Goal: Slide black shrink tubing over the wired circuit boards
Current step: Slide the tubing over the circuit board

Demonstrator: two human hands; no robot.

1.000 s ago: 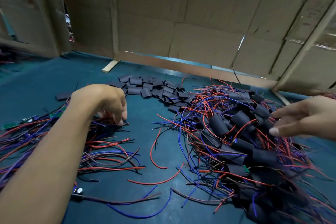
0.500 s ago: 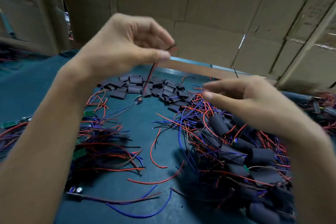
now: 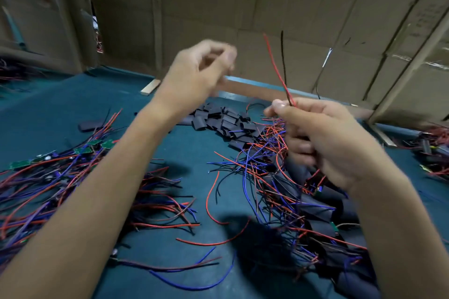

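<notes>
**Q:** Fingers first, from the left: what is each hand doing?

**A:** Left hand (image 3: 199,75) is raised at about 11 o'clock from the middle of the view, its fingers (image 3: 227,56) curled in toward the thumb. It is blurred, and I cannot tell whether anything is pinched there. Right hand (image 3: 325,138), at about 3 o'clock, is clenched round a red wire (image 3: 277,68) and a black wire (image 3: 283,63), which stick up out of the fist toward 12 o'clock. Whether a board hangs under that fist is hidden.

**Q:** Where do the task's things lie?

**A:** At 9 o'clock sits the heap of bare circuit boards (image 3: 97,145), green, with red, blue and black leads fanning out. At 12 o'clock, past the hands, lies the pile of cut shrink tubing (image 3: 226,121). At 4 to 5 o'clock is the heap of sleeved boards (image 3: 315,209).

**Q:** How far along, then?

**A:** Partway, I judge. Many are sleeved on the right, yet a good number on the left are not. The piece in hand wears no tube that I can see, so picking a sleeve looks like the step in hand.

**Q:** And the surroundings?

**A:** A teal tabletop (image 3: 60,109), strewn with loose wires, walled at the back by a cardboard screen (image 3: 243,2).
</notes>
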